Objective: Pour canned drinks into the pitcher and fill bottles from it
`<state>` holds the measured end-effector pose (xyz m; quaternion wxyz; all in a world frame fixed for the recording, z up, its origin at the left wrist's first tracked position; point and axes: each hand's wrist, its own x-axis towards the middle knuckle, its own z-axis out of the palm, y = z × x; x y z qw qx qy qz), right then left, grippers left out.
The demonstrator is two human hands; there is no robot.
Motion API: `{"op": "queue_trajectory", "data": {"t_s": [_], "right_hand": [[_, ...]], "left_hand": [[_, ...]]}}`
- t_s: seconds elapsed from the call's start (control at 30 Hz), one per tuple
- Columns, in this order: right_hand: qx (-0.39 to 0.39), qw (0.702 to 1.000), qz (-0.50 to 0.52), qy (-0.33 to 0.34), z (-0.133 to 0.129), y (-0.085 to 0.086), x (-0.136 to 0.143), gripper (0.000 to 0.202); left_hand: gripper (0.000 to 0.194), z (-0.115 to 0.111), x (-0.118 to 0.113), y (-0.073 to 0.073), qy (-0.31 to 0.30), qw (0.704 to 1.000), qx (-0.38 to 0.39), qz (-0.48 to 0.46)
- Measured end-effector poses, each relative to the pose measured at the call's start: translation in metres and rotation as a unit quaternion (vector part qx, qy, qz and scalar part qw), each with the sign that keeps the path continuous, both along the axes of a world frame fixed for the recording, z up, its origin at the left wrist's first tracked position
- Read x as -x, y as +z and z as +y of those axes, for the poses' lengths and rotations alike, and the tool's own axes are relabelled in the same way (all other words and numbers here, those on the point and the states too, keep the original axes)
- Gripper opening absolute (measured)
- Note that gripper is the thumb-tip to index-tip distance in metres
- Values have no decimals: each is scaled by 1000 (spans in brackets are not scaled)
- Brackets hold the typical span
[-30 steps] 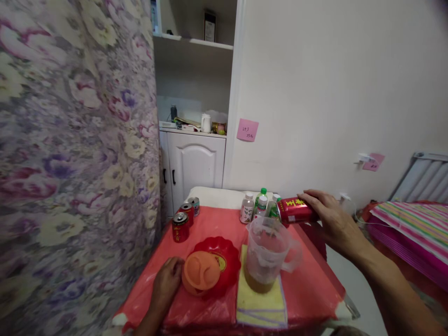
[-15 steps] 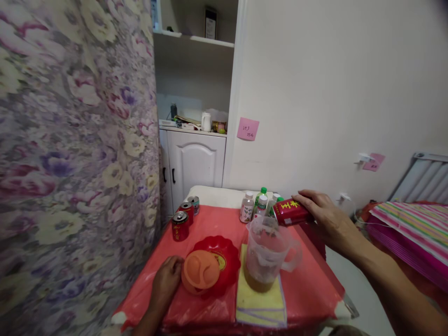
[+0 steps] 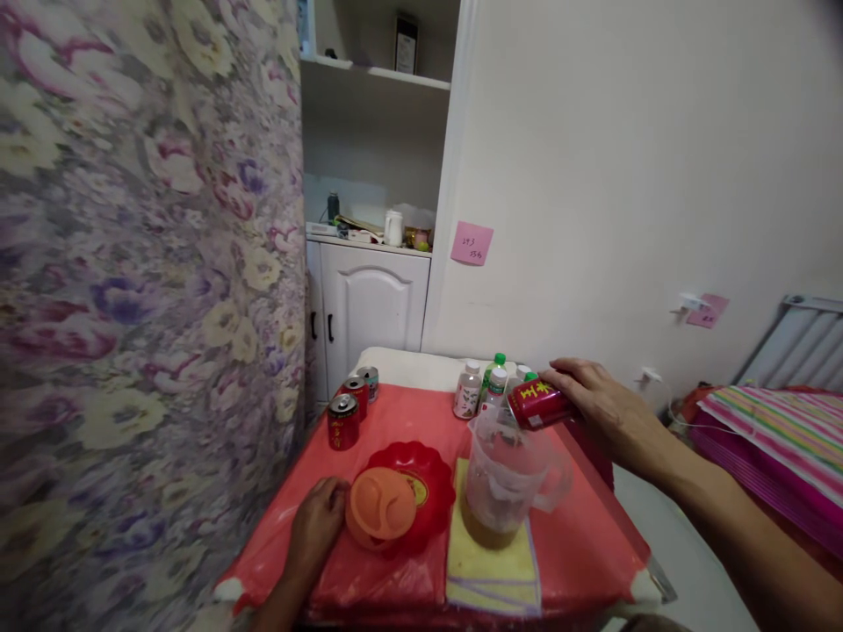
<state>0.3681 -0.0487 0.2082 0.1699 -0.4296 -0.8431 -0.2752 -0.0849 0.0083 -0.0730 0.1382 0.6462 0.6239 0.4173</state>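
A red drink can [image 3: 541, 402] with yellow characters lies tilted in my right hand [image 3: 593, 399], whose fingers wrap around its base end. Its other end points down-left, over the rim of a clear plastic measuring jug [image 3: 499, 474]. Brownish liquid shows at the bottom of that jug, which stands on a folded yellow cloth [image 3: 493, 584]. My left hand [image 3: 320, 518] rests with curled fingers against the left edge of an orange divided bowl [image 3: 382, 505]; whether the fingers grip it is hidden. Tilted, the bowl lies partly over a red scalloped plate [image 3: 435, 500].
Two red cans [image 3: 343, 423] and a smaller can [image 3: 370, 384] stand at the table's back left. Several bottles [image 3: 469, 391] are grouped behind the jug. A red cover [image 3: 408, 412] lies over the table. A floral curtain [image 3: 151, 307] hangs at the left.
The can has dipped slightly toward the jug in my right hand. My left hand stays beside the orange bowl. The whole view has shifted a little.
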Motion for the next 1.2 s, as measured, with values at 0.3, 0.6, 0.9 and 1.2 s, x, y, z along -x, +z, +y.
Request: {"op": "queue_trajectory", "data": {"t_s": [0.3, 0.6, 0.9, 1.2], "right_hand": [[27, 999, -32, 1, 6, 1, 11, 65], [39, 997, -53, 42, 8, 9, 23, 64], [36, 996, -68, 37, 6, 7, 29, 69], [52, 995, -76, 44, 11, 0, 26, 72]], "left_hand": [[19, 0, -1, -2, 4, 1000, -7, -1], [18, -2, -1, -1, 2, 1000, -6, -4], [18, -1, -1, -1, 6, 1000, -4, -3], [19, 1, 0, -4, 4, 1000, -8, -1]]}}
